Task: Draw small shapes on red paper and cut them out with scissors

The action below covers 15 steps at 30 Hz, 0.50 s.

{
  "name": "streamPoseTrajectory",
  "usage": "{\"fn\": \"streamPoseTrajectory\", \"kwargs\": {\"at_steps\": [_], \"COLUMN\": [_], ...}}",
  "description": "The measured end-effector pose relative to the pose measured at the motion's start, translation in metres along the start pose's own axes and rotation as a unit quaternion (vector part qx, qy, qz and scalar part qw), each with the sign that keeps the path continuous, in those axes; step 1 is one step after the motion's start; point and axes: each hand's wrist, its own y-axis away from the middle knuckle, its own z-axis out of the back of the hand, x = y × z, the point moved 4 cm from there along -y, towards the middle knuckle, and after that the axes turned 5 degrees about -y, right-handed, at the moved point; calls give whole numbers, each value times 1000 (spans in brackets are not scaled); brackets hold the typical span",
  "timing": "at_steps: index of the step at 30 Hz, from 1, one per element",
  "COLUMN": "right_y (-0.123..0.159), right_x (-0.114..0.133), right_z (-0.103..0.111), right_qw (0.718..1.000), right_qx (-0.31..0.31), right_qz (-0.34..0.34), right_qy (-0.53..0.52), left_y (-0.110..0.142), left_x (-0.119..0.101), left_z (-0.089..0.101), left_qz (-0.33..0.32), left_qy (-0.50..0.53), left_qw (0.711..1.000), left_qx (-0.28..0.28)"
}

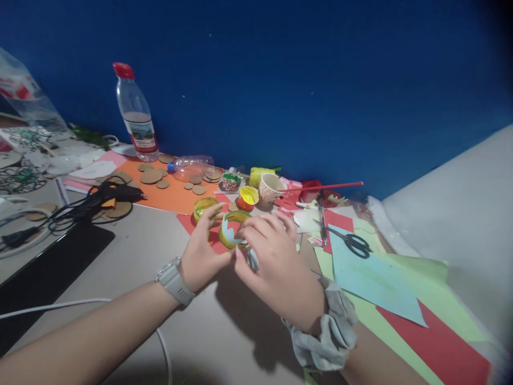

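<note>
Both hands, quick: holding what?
Left hand: partly open, fingers around the yellow-green ring.
Right hand: fingers curled at the same ring; grip can't be told.

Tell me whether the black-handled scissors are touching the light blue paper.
Touching. The head view shows the scissors lying flat on the light blue paper, their handles resting over its upper part with no gap visible.

A dark blue wall (256, 80) is filling the background, with a few small pale specks showing on it. A pale, greyish table (132, 251) is running up against it, and a whitish surface (457, 198) is sloping up at the right.
</note>
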Motion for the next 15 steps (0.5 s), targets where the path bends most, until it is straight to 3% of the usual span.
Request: {"fn": "streamPoseTrajectory", "kwargs": {"at_steps": [15], "right_y": [1], "right_x": [-1], "right_z": [-1], "right_qw": [1000], "right_qx": [18], "right_qz": [-6], "right_qy": [2], "left_y": [1], "left_x": [-2], "left_z": [0], "left_qz": [-21], "left_qy": [-35], "left_qw": [999], "left_qx": [-4]}}
